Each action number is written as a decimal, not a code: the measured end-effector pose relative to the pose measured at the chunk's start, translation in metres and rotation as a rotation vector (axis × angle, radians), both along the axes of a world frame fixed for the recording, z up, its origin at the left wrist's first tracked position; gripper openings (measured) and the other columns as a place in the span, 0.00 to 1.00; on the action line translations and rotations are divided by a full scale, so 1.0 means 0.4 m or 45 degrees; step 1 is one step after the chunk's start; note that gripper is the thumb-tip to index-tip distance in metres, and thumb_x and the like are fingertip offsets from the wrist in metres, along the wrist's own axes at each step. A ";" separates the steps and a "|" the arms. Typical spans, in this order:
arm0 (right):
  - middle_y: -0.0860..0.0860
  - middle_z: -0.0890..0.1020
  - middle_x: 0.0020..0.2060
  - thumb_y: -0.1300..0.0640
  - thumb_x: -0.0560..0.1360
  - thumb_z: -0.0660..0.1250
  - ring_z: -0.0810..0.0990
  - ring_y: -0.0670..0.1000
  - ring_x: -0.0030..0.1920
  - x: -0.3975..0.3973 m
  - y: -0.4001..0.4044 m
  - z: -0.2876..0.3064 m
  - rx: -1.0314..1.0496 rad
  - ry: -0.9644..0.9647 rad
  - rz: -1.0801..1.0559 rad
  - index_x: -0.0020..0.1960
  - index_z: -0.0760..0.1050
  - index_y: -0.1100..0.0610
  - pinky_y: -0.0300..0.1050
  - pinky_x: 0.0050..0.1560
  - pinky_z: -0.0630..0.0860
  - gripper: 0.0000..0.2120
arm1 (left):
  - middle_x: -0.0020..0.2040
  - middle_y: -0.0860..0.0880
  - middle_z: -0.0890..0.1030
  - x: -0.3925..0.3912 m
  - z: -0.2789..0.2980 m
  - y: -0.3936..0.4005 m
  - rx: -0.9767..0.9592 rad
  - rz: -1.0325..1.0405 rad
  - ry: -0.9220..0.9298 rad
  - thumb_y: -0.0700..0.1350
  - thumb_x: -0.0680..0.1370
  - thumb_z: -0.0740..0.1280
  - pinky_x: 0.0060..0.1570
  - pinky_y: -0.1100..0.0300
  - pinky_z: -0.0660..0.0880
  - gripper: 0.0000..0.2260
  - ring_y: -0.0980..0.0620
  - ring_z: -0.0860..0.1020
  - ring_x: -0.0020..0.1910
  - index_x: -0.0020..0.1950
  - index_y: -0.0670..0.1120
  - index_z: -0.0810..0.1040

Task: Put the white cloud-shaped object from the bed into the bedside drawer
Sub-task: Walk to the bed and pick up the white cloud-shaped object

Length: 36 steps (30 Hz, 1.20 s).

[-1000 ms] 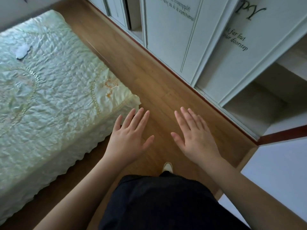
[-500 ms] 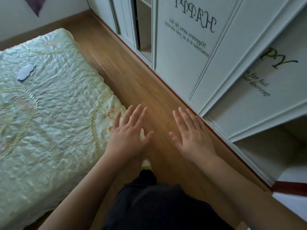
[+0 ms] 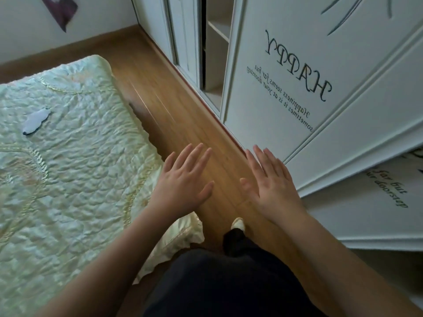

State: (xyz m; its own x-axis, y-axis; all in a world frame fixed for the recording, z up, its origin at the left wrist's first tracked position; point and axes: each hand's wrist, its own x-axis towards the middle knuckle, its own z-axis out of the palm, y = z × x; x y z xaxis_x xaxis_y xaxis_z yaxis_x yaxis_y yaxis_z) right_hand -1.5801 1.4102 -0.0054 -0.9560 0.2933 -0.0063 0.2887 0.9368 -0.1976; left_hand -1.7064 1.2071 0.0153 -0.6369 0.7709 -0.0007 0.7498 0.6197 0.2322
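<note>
The white cloud-shaped object (image 3: 36, 121) lies flat on the pale green quilted bed (image 3: 75, 179), far to the left and well beyond my reach. My left hand (image 3: 185, 181) hovers palm down with fingers spread, over the bed's right edge and the floor, holding nothing. My right hand (image 3: 272, 184) is held the same way over the wooden floor beside the wardrobe, also holding nothing. No bedside drawer is in view.
A white wardrobe (image 3: 297, 88) with lettering on its doors runs along the right; one door stands ajar onto shelves (image 3: 215, 65). A narrow strip of wooden floor (image 3: 160, 99) separates it from the bed. My dark trousers and a light shoe (image 3: 238, 224) show below.
The view has advanced along the floor strip beside the bed. The cloud-shaped object now appears closer and lower in view. Both hands stay spread and hold nothing.
</note>
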 end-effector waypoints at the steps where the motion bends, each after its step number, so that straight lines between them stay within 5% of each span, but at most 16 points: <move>1: 0.47 0.45 0.80 0.36 0.80 0.42 0.34 0.44 0.76 -0.034 0.026 -0.010 0.000 -0.012 0.009 0.79 0.38 0.46 0.43 0.73 0.32 0.31 | 0.81 0.51 0.51 -0.032 -0.005 0.028 -0.004 0.018 -0.003 0.65 0.78 0.50 0.76 0.44 0.47 0.33 0.51 0.45 0.79 0.80 0.54 0.47; 12: 0.51 0.52 0.79 0.39 0.81 0.45 0.47 0.52 0.79 -0.446 0.335 -0.007 -0.008 0.008 0.243 0.80 0.45 0.50 0.53 0.77 0.48 0.31 | 0.81 0.53 0.49 -0.353 -0.010 0.310 -0.086 0.239 -0.011 0.63 0.80 0.53 0.76 0.44 0.48 0.32 0.53 0.42 0.79 0.80 0.54 0.46; 19: 0.48 0.43 0.80 0.38 0.81 0.41 0.37 0.48 0.78 -0.660 0.400 -0.007 -0.033 -0.061 0.401 0.78 0.34 0.47 0.48 0.76 0.35 0.31 | 0.81 0.51 0.40 -0.479 0.008 0.371 -0.162 0.442 0.075 0.66 0.78 0.44 0.75 0.42 0.39 0.33 0.51 0.34 0.77 0.80 0.54 0.43; 27: 0.45 0.43 0.79 0.36 0.81 0.41 0.36 0.45 0.77 -0.948 0.338 -0.034 -0.105 -0.066 0.589 0.78 0.36 0.44 0.50 0.76 0.41 0.30 | 0.80 0.54 0.41 -0.689 -0.036 0.292 -0.094 0.674 -0.003 0.66 0.77 0.44 0.76 0.45 0.40 0.33 0.54 0.33 0.77 0.79 0.55 0.40; 33: 0.42 0.40 0.78 0.36 0.80 0.42 0.30 0.42 0.75 -1.225 0.234 -0.021 -0.058 -0.087 0.690 0.78 0.35 0.43 0.40 0.69 0.24 0.30 | 0.81 0.53 0.42 -0.893 -0.066 0.179 -0.089 0.795 -0.016 0.67 0.77 0.42 0.76 0.46 0.39 0.33 0.54 0.33 0.77 0.79 0.55 0.39; 36: 0.43 0.41 0.78 0.36 0.80 0.42 0.27 0.41 0.73 -1.360 0.178 0.000 -0.031 -0.080 0.780 0.78 0.35 0.43 0.39 0.67 0.22 0.30 | 0.81 0.52 0.48 -1.002 -0.053 0.106 -0.014 0.844 0.016 0.66 0.77 0.45 0.76 0.46 0.42 0.34 0.53 0.39 0.78 0.80 0.54 0.46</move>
State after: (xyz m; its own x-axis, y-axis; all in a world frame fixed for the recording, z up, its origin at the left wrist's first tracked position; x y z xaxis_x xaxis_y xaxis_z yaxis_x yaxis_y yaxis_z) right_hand -2.1243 1.4813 -0.0053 -0.9482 -0.3103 -0.0682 -0.2889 0.9315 -0.2210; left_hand -2.1074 1.2494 -0.0059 -0.9764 0.2160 0.0042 0.2118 0.9529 0.2170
